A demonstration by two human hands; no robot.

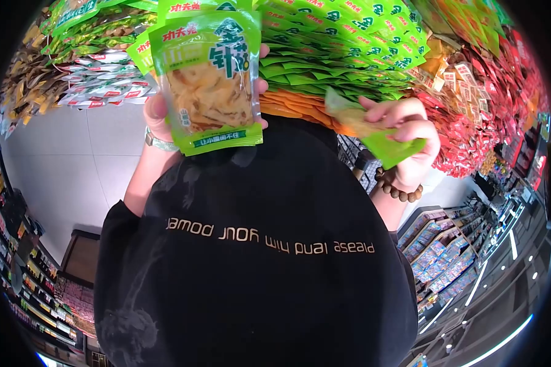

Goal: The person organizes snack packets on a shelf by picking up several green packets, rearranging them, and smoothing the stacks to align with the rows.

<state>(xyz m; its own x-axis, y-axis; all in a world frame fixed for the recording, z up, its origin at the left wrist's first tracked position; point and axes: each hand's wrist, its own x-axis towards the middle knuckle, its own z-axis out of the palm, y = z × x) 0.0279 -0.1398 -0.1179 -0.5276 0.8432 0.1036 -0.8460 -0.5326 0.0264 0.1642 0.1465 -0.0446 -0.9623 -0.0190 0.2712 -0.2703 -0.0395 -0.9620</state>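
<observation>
My left hand [157, 117], with a watch [161, 143] at the wrist, grips a small stack of green snack packets [209, 92]. Through the front packet's clear window, pale yellowish-brown food strips show; green bands with Chinese print cross its top and bottom. Its fingertips curl round the stack's right edge. On the other side, my right hand [417, 125], wearing a brown bead bracelet [404, 191], pinches a single green-and-clear snack packet [379, 131], tilted and slightly blurred. Just behind both hands lie dense rows of similar green packets [349, 30].
Orange packets [300, 105] lie below the green rows. Red packets [471, 134] are heaped at the right, white packets [107, 79] at the left. My black shirt [257, 293] fills the lower middle. Stocked store shelves [444, 251] stand at the lower right.
</observation>
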